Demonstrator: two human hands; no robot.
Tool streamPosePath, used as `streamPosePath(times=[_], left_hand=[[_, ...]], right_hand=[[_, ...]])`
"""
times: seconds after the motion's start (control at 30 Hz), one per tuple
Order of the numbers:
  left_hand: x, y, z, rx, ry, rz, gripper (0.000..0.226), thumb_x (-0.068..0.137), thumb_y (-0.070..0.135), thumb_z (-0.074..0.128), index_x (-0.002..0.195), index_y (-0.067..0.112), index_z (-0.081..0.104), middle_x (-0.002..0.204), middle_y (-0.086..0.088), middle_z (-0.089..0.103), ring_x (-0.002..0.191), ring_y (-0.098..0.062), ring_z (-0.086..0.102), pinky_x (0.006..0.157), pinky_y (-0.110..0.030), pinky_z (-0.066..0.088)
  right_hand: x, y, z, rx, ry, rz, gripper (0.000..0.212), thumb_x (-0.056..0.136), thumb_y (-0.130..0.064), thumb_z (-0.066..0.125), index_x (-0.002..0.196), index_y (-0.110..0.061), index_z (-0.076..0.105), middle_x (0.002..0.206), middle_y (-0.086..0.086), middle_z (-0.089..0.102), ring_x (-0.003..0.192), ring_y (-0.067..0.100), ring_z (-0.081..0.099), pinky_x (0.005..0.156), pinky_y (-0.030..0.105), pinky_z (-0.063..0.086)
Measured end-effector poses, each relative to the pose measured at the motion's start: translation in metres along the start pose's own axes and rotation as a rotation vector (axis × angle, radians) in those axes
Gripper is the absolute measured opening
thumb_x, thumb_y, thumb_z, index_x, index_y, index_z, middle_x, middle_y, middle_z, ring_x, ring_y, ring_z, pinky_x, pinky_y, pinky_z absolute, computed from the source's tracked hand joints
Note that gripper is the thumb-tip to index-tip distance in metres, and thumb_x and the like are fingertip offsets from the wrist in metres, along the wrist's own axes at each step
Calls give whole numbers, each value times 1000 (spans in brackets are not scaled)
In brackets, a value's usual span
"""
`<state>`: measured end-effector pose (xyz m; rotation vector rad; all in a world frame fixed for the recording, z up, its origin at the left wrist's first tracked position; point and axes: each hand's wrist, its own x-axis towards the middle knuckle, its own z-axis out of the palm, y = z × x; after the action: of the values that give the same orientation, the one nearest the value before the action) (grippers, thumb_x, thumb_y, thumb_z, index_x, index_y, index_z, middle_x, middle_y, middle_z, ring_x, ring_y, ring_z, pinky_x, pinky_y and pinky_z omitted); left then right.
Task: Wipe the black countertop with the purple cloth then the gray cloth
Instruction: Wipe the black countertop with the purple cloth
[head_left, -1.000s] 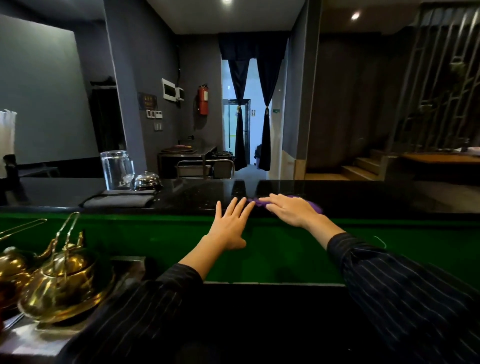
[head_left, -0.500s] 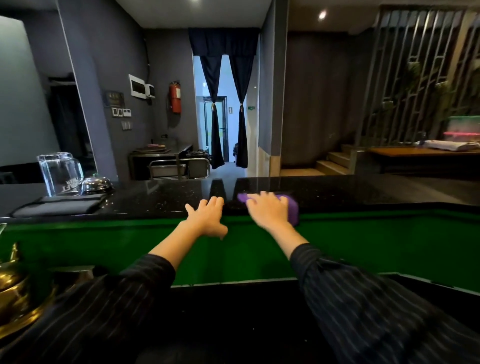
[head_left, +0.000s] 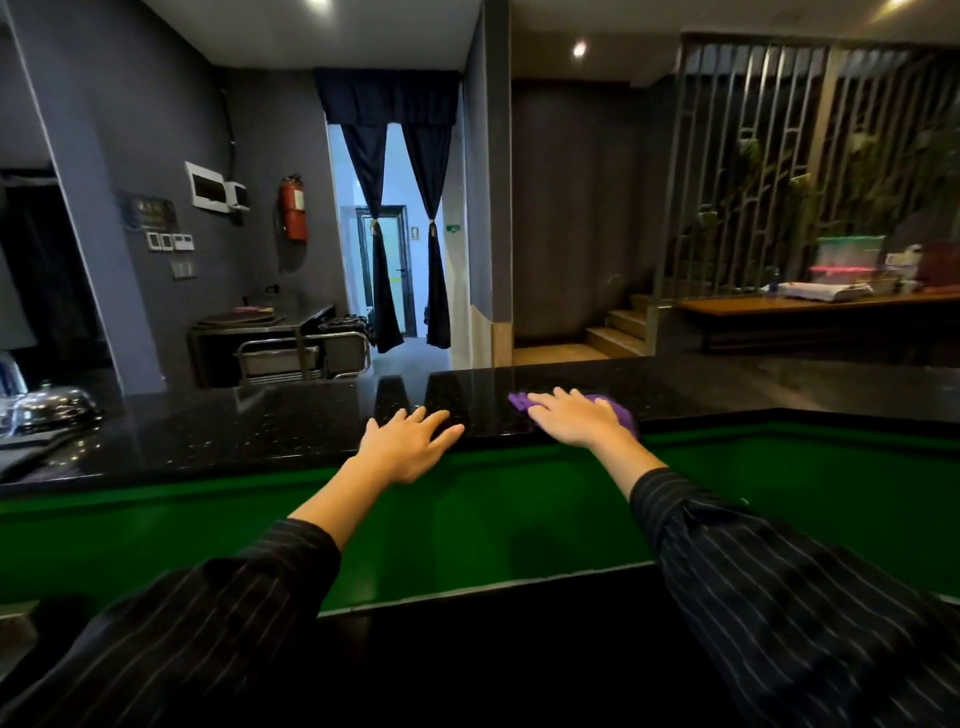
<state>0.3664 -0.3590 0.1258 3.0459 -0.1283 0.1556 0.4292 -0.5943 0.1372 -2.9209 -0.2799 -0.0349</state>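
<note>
Nearest: both striped sleeves reach over the green front panel to the black countertop. Left hand lies flat, fingers spread, on bare stone near the front edge, holding nothing; right hand lies flat, palm down, pressing the purple cloth, which shows past its fingertips and outer side. Judgement: purple pass under way; unwiped run extends right of the cloth, gray cloth far left, nearer the left hand.

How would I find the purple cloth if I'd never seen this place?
Look along the long black countertop above the green panel. Near its front edge, the right hand lies flat on the purple cloth. It's the only bright purple thing there, peeking out around the fingers.
</note>
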Motion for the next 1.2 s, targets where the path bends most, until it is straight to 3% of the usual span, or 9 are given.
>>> streamPosePath(times=[0.17,0.33,0.57,0.77,0.87,1.0,1.1,1.2], left_hand=[[21,-25,-8,-87,-68,37,54,95,61,16,146,46,20,160,2,16,148,-22,11,118,-56,10],[41,-44,3,75,-86,-4,49,100,48,13,147,47,1,162,2,3,149,-25,0,115,-59,10],[34,-34,0,85,-46,-19,48,101,48,15,147,48,5,161,-1,7,149,-20,2,118,-51,9],[27,-27,-4,-27,8,-57,46,100,49,18,146,47,20,160,2,16,148,-18,12,119,-49,13],[22,-25,-7,-79,103,-84,47,100,47,24,145,37,32,156,2,30,143,-20,28,115,-46,25],[7,-31,-11,-172,270,-49,44,98,45,30,129,24,55,133,-4,57,122,-24,52,97,-40,44],[-11,-70,-17,-4,296,-21,61,91,58,21,126,23,57,130,-3,59,121,-22,52,98,-43,45],[-33,-142,-27,71,275,-140,67,89,63,15,134,28,51,141,2,50,132,-19,42,106,-48,37]], right_hand=[[35,16,-7,-12,-64,60,59,99,-54,16,155,-33,15,164,5,8,150,28,8,117,53,5],[86,5,-3,-26,-86,57,62,98,-58,16,155,-33,11,164,9,3,150,31,4,117,54,2],[155,-46,7,-21,-161,12,72,94,-68,18,155,-30,12,163,13,2,149,35,2,116,56,1],[168,-106,27,-37,-213,-172,73,94,-66,20,156,-30,7,164,9,1,150,33,2,119,58,2],[141,-122,28,-62,-213,-280,62,98,-58,20,155,-34,9,164,5,2,151,30,3,118,58,1],[99,-108,22,-24,-189,-414,53,100,-53,24,152,-43,17,164,2,9,150,27,9,119,56,6],[87,-72,13,-16,-176,-368,51,100,-54,26,150,-47,19,164,1,9,150,29,9,120,53,7],[88,-45,8,-46,-137,-164,54,98,-62,21,150,-50,16,164,5,2,150,34,3,119,51,6]])
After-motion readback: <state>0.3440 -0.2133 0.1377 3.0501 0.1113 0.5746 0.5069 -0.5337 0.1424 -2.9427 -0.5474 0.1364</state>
